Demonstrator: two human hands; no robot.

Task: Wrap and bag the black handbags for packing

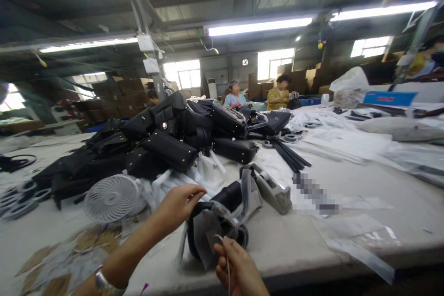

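Note:
My left hand (176, 206) reaches forward with its fingers curled over the top of a black bag (222, 222) that stands near the table's front edge. Clear plastic wrapping (208, 236) hangs around the bag. My right hand (237, 266) is lower, at the frame's bottom, pinching a thin white string or strip that runs up to the wrapping. A watch sits on my left wrist.
A big heap of black bags (159, 143) fills the table's middle left. A small white fan (111, 196), a grey tape dispenser (272, 187), black straps (289, 155), clear plastic sleeves (360, 240) and cardboard scraps (62, 263) lie around. Two people sit at the far end.

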